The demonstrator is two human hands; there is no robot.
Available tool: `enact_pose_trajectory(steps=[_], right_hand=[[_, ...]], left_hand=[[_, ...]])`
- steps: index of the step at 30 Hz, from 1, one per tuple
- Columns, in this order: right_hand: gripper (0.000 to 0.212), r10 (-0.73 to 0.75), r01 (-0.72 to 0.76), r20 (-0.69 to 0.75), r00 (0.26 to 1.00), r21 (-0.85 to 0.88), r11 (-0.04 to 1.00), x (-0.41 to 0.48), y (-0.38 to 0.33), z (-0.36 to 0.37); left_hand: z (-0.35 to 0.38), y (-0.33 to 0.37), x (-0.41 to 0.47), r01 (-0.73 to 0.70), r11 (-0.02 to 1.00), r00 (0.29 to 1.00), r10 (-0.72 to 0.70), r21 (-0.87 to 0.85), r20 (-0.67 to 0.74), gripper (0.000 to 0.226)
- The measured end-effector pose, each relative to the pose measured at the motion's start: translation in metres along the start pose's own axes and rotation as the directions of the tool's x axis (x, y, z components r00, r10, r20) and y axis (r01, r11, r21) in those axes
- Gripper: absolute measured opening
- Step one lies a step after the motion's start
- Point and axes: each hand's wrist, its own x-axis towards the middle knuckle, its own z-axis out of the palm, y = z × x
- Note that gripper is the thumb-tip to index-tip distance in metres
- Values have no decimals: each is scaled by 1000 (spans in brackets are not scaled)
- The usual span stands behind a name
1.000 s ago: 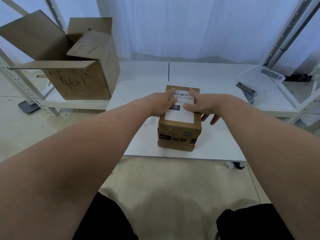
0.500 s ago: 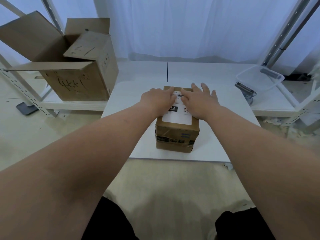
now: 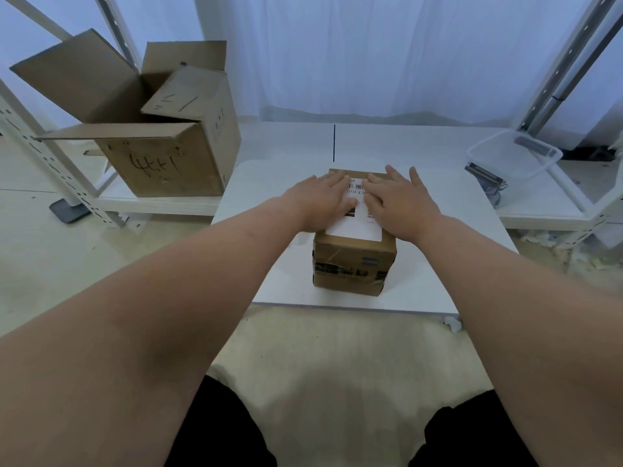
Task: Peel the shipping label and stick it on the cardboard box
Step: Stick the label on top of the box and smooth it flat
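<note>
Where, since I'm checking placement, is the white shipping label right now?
In the head view, the white paper shipping label lies atop the small brown cardboard box, centre of the white table, pressed flat under the left hand and right hand.

White curtain [image 3: 371, 52] is hanging across the whole back, cool daylight glowing through it; white table [image 3: 438, 264] is standing in front of a low white shelf [image 3: 404, 143], a thin black line [image 3: 334, 143] running along the shelf's middle; perforated metal uprights are rising at the left [image 3: 43, 156] and right [image 3: 566, 62]; a large open carton [image 3: 161, 163] is sitting on the shelf's left end, a clear plastic tub [image 3: 512, 156] on its right; pale cream floor [image 3: 50, 264] is spreading below.
</note>
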Motion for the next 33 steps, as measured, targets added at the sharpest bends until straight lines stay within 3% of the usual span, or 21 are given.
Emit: enact_pose_trajectory(steps=[4, 10, 23, 33], right_hand=[[39, -52, 53, -21, 998, 54, 997, -15, 3, -9], [51, 65, -68, 72, 995, 47, 997, -19, 12, -10], [57, 175, -158, 216, 961, -93, 983, -17, -9, -15], [53, 272, -238, 202, 941, -179, 955, -21, -24, -16]], left_hand=[[-3, -13, 6, 76, 996, 997, -76, 44, 1, 57], [-2, -10, -2, 125, 992, 992, -125, 11, -29, 60], [-10, -24, -48, 15, 995, 998, -9, 96, -58, 44], [-13, -29, -82, -63, 986, 998, 65, 157, -6, 42]])
